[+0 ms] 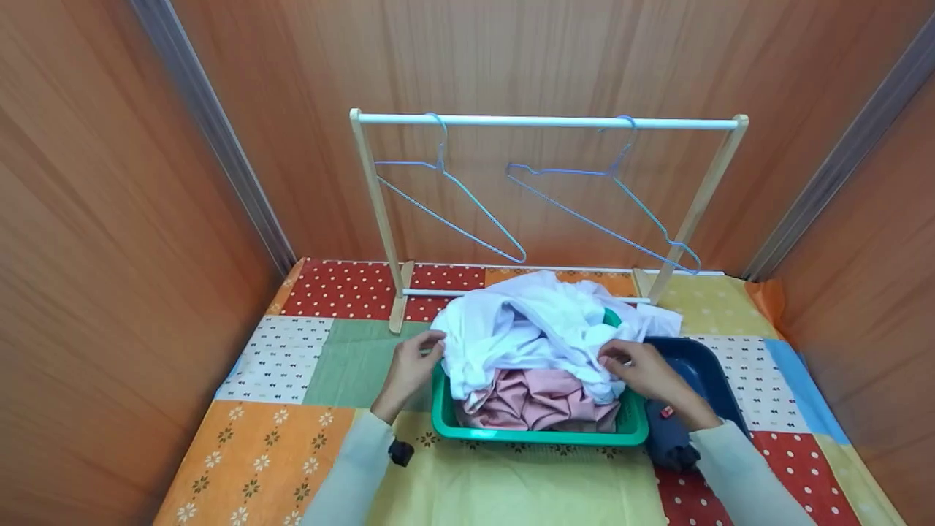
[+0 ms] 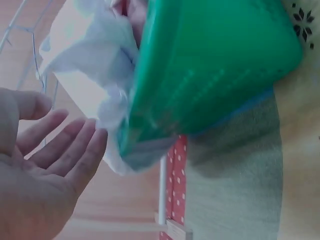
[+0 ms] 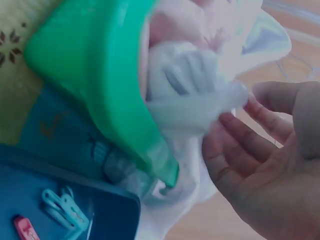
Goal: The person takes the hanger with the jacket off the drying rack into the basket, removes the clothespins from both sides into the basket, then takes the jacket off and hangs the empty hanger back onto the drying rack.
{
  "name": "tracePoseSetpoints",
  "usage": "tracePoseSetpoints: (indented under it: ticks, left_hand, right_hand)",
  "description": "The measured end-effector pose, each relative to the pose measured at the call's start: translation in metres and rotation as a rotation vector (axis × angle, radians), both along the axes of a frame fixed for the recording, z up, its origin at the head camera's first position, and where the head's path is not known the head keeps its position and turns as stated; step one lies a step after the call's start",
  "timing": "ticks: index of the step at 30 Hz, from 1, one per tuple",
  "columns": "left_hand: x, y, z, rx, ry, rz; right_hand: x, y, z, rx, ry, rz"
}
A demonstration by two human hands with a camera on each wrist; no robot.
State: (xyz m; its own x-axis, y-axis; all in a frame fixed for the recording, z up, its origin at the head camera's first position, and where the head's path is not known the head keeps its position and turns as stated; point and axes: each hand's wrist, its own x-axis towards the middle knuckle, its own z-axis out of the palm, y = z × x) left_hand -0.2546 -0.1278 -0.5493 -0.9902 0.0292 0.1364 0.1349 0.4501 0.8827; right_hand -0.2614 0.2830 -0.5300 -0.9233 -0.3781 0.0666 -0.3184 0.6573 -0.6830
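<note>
A heap of white cloth [image 1: 478, 329], its kind of garment unclear, spills over the far side of a green basket [image 1: 540, 437]. Pink cloth [image 1: 537, 402] lies bunched beneath it at the near side. On the heap's left, my left hand [image 2: 55, 155] has its fingers loosely extended, fingertips close to the white cloth; whether they touch it is unclear. On the right, my right hand [image 3: 265, 160] pinches a fold of the white cloth between thumb and fingers, above the basket rim.
Behind the basket stands a rack [image 1: 540, 120] with two blue hangers, a left one [image 1: 467, 197] and a right one [image 1: 621, 175]. Right of the basket, a dark blue tray [image 1: 719, 387] contains a teal clothespin [image 3: 65, 210] and a red one [image 3: 25, 227]. Patchwork cloth [image 1: 256, 446] covers the table.
</note>
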Motion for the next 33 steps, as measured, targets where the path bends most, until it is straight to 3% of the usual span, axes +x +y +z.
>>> tracePoseSetpoints:
  ticks: [4,8,11,15,20,23,26,29,33]
  left_hand:
    - [-0.015,-0.009,-0.011,0.058,-0.101,0.119]
    - [-0.031,-0.014,-0.021,0.135,-0.29,0.146]
    - [-0.042,-0.017,-0.025,0.207,-0.424,0.123]
    - [-0.055,-0.019,-0.03,0.286,-0.501,0.102]
    - [-0.062,-0.018,-0.034,0.31,-0.511,0.092]
    - [-0.063,-0.016,-0.033,0.275,-0.474,0.1]
    - [-0.064,-0.014,-0.029,0.229,-0.402,0.155]
    - [-0.065,-0.011,-0.02,0.175,-0.328,0.22]
    - [-0.065,-0.005,0.001,0.154,-0.229,0.221]
  right_hand:
    - [-0.013,0.014,0.005,-0.026,-0.026,-0.137]
    - [-0.029,0.031,0.001,-0.016,-0.029,-0.261]
    - [-0.044,0.04,-0.004,0.033,-0.042,-0.284]
    - [-0.061,0.049,-0.016,0.136,-0.102,-0.245]
    - [-0.07,0.057,-0.032,0.192,-0.129,-0.23]
    - [-0.071,0.057,-0.037,0.18,-0.083,-0.267]
    - [-0.07,0.055,-0.034,0.122,-0.025,-0.32]
    - [-0.067,0.052,-0.024,0.033,0.007,-0.361]
    - [-0.063,0.045,-0.009,-0.049,0.049,-0.398]
